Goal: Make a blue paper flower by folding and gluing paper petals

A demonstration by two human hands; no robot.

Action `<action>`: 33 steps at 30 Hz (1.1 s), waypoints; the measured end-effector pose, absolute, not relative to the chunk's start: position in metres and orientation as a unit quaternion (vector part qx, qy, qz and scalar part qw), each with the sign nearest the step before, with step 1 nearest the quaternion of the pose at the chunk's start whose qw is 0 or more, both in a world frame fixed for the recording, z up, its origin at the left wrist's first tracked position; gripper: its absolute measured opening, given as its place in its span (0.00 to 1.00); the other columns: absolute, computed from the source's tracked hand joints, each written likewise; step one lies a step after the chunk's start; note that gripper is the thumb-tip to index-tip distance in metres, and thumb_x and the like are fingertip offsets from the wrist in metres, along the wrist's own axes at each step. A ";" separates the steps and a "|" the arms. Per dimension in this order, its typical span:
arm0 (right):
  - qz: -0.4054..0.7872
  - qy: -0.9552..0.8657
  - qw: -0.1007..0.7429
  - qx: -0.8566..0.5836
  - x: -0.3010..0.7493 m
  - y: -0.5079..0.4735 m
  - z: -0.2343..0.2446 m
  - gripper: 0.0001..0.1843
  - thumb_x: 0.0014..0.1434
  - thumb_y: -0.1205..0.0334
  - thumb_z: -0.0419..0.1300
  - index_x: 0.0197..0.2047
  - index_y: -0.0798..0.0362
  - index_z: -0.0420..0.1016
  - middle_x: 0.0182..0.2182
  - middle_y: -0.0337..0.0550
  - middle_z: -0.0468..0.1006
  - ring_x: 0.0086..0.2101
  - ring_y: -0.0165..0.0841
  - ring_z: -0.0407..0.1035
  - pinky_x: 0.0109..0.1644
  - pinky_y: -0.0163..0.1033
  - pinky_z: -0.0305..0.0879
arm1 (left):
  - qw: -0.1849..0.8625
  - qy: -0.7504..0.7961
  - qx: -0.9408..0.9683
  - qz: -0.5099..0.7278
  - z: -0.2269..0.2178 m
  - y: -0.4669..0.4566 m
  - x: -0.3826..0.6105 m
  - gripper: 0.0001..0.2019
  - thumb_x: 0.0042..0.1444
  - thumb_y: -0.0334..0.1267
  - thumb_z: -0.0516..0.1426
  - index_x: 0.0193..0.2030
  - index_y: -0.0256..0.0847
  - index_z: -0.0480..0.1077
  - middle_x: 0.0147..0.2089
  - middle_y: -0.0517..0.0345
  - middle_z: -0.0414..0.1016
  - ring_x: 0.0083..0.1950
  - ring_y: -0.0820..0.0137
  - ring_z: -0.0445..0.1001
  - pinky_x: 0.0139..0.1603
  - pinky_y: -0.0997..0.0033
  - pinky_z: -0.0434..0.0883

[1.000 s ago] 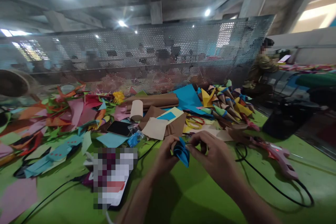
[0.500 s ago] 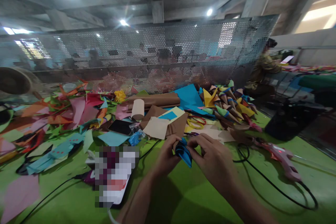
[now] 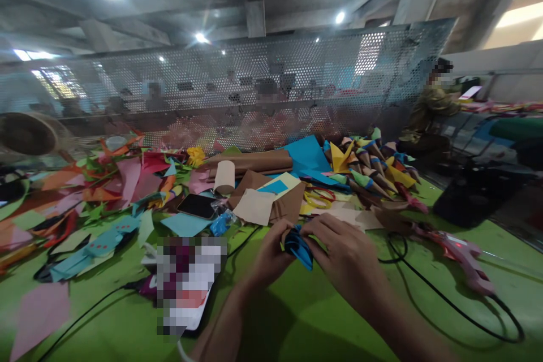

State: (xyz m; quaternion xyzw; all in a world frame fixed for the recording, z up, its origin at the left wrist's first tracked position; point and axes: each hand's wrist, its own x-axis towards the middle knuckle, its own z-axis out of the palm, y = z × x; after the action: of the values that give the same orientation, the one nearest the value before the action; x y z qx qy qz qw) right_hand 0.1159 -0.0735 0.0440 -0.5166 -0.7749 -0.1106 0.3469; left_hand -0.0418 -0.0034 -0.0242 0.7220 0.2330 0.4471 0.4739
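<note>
Both of my hands meet over the green table (image 3: 322,322) and pinch a small folded piece of blue paper (image 3: 299,248) between them. My left hand (image 3: 271,257) grips its left side with curled fingers. My right hand (image 3: 343,257) covers its right side, fingers bent round the paper. The piece is held just above the tabletop, in front of a pile of brown and cream paper sheets (image 3: 263,203).
Coloured paper scraps (image 3: 97,192) cover the left of the table. A dark phone (image 3: 197,206), a cardboard roll (image 3: 224,176), paper cones (image 3: 373,172) and a pink glue gun (image 3: 460,251) with a black cord (image 3: 449,305) lie around. A perforated metal screen (image 3: 254,90) stands behind; a person (image 3: 430,107) sits far right.
My hands have shifted slightly right with the blue paper and closed more tightly round it, so less of it shows. The view has drifted a little.
</note>
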 end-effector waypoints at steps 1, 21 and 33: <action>-0.115 -0.779 0.344 -0.512 0.116 -0.073 0.044 0.06 0.64 0.69 0.58 0.37 0.52 0.76 0.32 0.44 0.77 0.35 0.36 0.72 0.39 0.38 0.62 | 0.474 0.231 0.723 0.447 -0.024 -0.003 -0.042 0.09 0.50 0.24 0.57 0.35 0.39 0.65 0.34 0.59 0.66 0.37 0.70 0.64 0.39 0.73 0.61; -0.159 -0.835 0.227 -0.475 0.119 -0.066 0.056 0.06 0.62 0.72 0.58 0.37 0.53 0.73 0.33 0.42 0.74 0.32 0.36 0.68 0.33 0.41 0.56 | 0.455 0.252 0.728 0.447 -0.025 -0.003 -0.040 0.10 0.46 0.22 0.56 0.34 0.39 0.66 0.34 0.58 0.67 0.38 0.69 0.65 0.39 0.72 0.61; -0.196 -0.847 0.192 -0.455 0.118 -0.066 0.064 0.09 0.58 0.76 0.58 0.36 0.52 0.73 0.30 0.40 0.73 0.27 0.34 0.63 0.31 0.41 0.51 | 0.422 0.249 0.742 0.458 -0.028 -0.003 -0.041 0.09 0.48 0.22 0.56 0.33 0.39 0.65 0.34 0.59 0.67 0.38 0.69 0.66 0.40 0.72 0.61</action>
State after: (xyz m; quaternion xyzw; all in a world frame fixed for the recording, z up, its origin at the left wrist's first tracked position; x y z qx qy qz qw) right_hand 0.1177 -0.0659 0.0644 -0.4553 -0.8469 -0.1960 0.1922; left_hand -0.0406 -0.0026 -0.0283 0.7417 0.2486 0.4583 0.4220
